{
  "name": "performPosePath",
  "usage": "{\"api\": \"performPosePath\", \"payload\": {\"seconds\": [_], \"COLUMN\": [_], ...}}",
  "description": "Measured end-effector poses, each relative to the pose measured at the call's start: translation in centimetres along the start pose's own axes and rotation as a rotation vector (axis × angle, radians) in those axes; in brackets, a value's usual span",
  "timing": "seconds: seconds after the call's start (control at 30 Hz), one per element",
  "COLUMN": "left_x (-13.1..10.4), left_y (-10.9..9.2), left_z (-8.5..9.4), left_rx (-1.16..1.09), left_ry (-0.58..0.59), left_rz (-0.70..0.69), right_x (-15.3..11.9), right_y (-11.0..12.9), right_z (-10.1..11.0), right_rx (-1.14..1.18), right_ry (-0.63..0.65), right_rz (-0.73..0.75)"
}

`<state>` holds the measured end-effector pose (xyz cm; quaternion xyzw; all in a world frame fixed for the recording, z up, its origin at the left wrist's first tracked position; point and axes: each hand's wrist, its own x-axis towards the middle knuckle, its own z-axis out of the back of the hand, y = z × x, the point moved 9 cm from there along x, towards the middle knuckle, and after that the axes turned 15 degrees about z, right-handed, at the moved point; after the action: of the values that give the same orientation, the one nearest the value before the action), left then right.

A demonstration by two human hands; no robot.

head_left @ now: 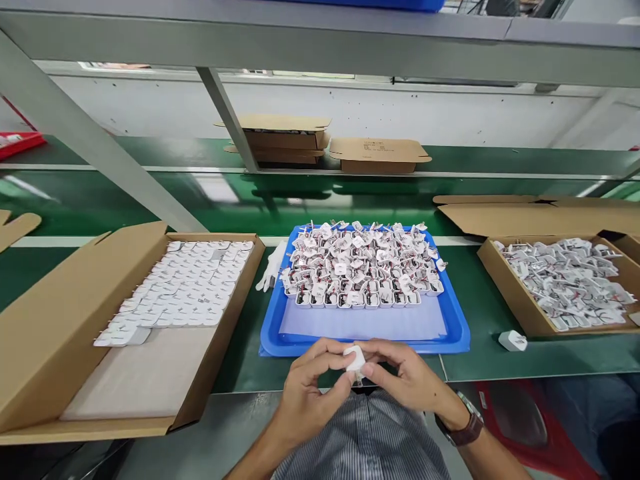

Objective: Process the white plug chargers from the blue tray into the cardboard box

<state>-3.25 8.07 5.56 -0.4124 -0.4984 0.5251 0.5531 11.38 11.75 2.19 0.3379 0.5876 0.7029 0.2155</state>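
Between both hands, just in front of the blue tray, is a small white plastic charger housing (356,359). My left hand (320,377) pinches it from the left, and the fingers of my right hand (400,373) close on it from the right. A small part shows at its lower end, too small to make out. Beyond the hands, the blue tray (270,337) bears rows of open white housings (360,267) with wires and loose parts on top.
At left, an open cardboard box (200,400) holds rows of white pieces (185,287). Another carton (505,280) at right contains a heap of white parts (570,283). One white housing (513,341) lies beside it. A white glove (273,268) touches the tray's left side. Closed cartons (380,153) stand behind.
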Motion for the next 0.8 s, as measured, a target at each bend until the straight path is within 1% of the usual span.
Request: {"api": "performPosePath", "payload": {"seconds": [0.13,0.3,0.5,0.63,0.73,0.8], "left_x": [0.0,0.1,1.0,1.5,1.6,1.6], "left_y": [-0.1,0.3,1.9,3.0,3.9,4.4], "left_z": [-0.3,-0.3,0.1,0.1,0.2,0.3], "left_rx": [-0.03,-0.049,-0.243,-0.376,-0.47,-0.525], "left_ry": [0.014,0.002,-0.017,-0.012,-0.004,0.001], "left_rz": [-0.04,-0.023,0.169,0.269,0.369,0.44], "right_x": [0.3,0.6,1.3,0.9,0.3,0.0], "right_y": [0.3,0.5,0.3,-0.5,-0.6,-0.1], "right_z": [0.3,0.4,0.9,1.1,1.5,1.9], "right_rx": [-0.006,-0.02,-0.014,0.023,-0.048,-0.143], "right_ry": [-0.031,-0.039,-0.1,-0.107,-0.109,-0.123], "right_rz": [0.037,0.053,0.013,-0.024,-0.046,-0.022]}}
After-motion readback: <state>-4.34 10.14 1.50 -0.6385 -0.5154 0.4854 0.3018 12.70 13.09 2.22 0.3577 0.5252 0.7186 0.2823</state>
